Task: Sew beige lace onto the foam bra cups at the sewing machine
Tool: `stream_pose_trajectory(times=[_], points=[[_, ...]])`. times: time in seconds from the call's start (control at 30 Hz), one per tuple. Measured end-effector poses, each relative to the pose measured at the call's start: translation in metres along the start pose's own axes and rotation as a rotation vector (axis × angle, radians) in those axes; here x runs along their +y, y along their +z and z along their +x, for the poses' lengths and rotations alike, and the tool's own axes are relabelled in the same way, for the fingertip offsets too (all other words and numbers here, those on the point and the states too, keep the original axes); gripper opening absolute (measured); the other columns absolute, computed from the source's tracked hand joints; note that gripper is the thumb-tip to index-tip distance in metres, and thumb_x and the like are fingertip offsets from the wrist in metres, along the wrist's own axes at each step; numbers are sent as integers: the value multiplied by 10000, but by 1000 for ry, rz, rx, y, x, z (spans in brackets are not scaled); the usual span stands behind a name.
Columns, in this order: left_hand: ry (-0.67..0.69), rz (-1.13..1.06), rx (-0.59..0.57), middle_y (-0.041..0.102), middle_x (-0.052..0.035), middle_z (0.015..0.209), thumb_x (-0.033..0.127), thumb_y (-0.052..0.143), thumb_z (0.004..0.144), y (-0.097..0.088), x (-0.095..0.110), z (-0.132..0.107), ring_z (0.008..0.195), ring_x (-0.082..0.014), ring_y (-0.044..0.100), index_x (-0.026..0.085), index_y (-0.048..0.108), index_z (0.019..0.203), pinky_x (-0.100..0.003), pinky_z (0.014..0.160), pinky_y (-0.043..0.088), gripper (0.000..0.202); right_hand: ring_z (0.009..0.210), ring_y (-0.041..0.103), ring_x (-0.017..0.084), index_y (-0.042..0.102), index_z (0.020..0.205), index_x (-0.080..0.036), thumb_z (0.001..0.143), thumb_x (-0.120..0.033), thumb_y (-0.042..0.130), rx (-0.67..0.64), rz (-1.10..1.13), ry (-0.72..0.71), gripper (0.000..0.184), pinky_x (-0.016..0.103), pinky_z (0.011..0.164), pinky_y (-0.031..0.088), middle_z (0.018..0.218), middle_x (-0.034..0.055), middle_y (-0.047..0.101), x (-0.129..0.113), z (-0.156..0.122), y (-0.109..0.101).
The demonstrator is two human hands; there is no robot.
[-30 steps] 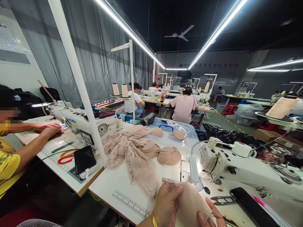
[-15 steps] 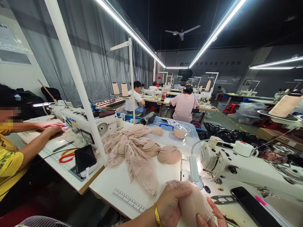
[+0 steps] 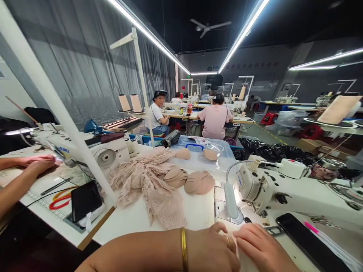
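Note:
My left hand (image 3: pixel 211 251), with a gold bangle and a ring, lies knuckles up at the table's near edge, fingers curled down. My right hand (image 3: pixel 262 247) sits beside it, fingers bent toward the left one. Only a pale sliver of the beige cup piece (image 3: pixel 235 246) shows between them; the hands cover the rest. Both rest just in front of the white sewing machine (image 3: pixel 283 192) and its small lit lamp (image 3: pixel 231 200). A heap of beige lace (image 3: pixel 153 181) and stacked beige cups (image 3: pixel 198 183) lie further back on the table.
A black phone (image 3: pixel 303 241) and thread snips (image 3: pixel 272 229) lie to the right. At the left a co-worker's hands (image 3: pixel 36 164) work at a Juki machine (image 3: pixel 93 151), with another phone (image 3: pixel 85 200) and a white post (image 3: pixel 56 109). A clear plastic bin (image 3: pixel 215 145) stands behind; more people sew beyond.
My hands have lowered the beige cup piece from in front of me onto the table by the machine and now cover it. The camera has moved forward and turned slightly right.

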State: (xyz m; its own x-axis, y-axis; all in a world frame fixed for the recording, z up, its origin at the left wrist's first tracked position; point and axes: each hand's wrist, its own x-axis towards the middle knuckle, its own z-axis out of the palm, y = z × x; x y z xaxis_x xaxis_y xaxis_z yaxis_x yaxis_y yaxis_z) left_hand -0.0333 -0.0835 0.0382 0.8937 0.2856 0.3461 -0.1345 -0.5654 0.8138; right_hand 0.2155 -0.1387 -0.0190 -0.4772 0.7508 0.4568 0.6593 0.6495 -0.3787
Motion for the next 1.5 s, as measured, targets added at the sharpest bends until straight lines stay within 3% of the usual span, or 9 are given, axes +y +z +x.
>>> stream_pose_trajectory(times=[0.1, 0.23, 0.37, 0.47, 0.6, 0.7, 0.9, 1.03, 1.5], points=[[76, 209, -57, 692, -72, 659, 237, 665, 710, -3, -31, 13, 768, -300, 590, 224, 491, 489, -552, 971, 284, 282, 863, 721, 189, 786, 1116, -320, 1081, -208, 525, -36, -201, -119, 285, 302, 803, 556, 946, 5, 809, 22, 14, 4], [24, 377, -181, 725, -18, 697, 159, 768, 613, -15, -46, 26, 632, -203, 517, 227, 573, 498, -508, 893, 319, 237, 1222, 704, 220, 754, 1272, -294, 1054, -104, 439, 24, -193, -15, 427, 298, 946, 560, 1248, 39, 808, 40, 2, 20], [-59, 461, -144, 773, -49, 847, 175, 780, 669, -11, -40, 28, 725, -234, 587, 205, 604, 555, -501, 907, 316, 212, 1200, 742, 222, 718, 1350, -336, 1024, -104, 497, -36, -184, -41, 457, 300, 963, 591, 1287, 3, 810, 43, -12, 9], [-77, 466, -74, 772, -72, 878, 183, 701, 698, 1, -39, 24, 825, -287, 632, 226, 668, 599, -521, 967, 310, 113, 1067, 782, 233, 770, 1210, -339, 1026, -160, 532, -56, -184, 15, 350, 313, 891, 627, 1234, -13, 829, 40, -9, -2], [-92, 296, 92, 754, -104, 920, 247, 620, 767, 13, -43, 20, 893, -326, 640, 266, 806, 743, -563, 1062, 265, 189, 1023, 789, 240, 792, 1247, -368, 1003, -198, 562, 0, -207, 87, 376, 338, 916, 631, 1245, 3, 828, 40, -7, -3], [-157, 151, 126, 743, -129, 1022, 289, 630, 787, 18, -43, 18, 997, -374, 650, 272, 843, 811, -574, 1114, 221, 215, 1028, 789, 243, 787, 1289, -374, 990, -208, 578, 38, -249, 107, 401, 341, 932, 628, 1218, 13, 834, 44, -10, 0], [-191, 331, 2, 711, -115, 1161, 230, 656, 824, 26, -56, 22, 1046, -360, 643, 245, 846, 892, -599, 1088, 282, 203, 969, 810, 247, 787, 1296, -350, 1012, -226, 541, 56, -442, 103, 396, 316, 754, 661, 1120, 43, 843, 50, -17, -1], [-200, 500, -187, 683, -70, 1233, 289, 676, 893, 26, -68, 24, 1040, -270, 640, 253, 827, 1002, -526, 1041, 357, 189, 1055, 798, 241, 745, 1365, -369, 1036, -235, 553, -39, -457, 159, 404, 314, 821, 664, 1184, 33, 828, 49, -18, -3], [-164, 617, -221, 681, -35, 1200, 372, 748, 925, 29, -70, 23, 998, -207, 634, 304, 822, 1046, -387, 930, 379, 158, 1032, 776, 236, 748, 1269, -339, 1033, -168, 496, -72, -490, 156, 386, 316, 796, 647, 1151, 26, 813, 40, -13, -8]])
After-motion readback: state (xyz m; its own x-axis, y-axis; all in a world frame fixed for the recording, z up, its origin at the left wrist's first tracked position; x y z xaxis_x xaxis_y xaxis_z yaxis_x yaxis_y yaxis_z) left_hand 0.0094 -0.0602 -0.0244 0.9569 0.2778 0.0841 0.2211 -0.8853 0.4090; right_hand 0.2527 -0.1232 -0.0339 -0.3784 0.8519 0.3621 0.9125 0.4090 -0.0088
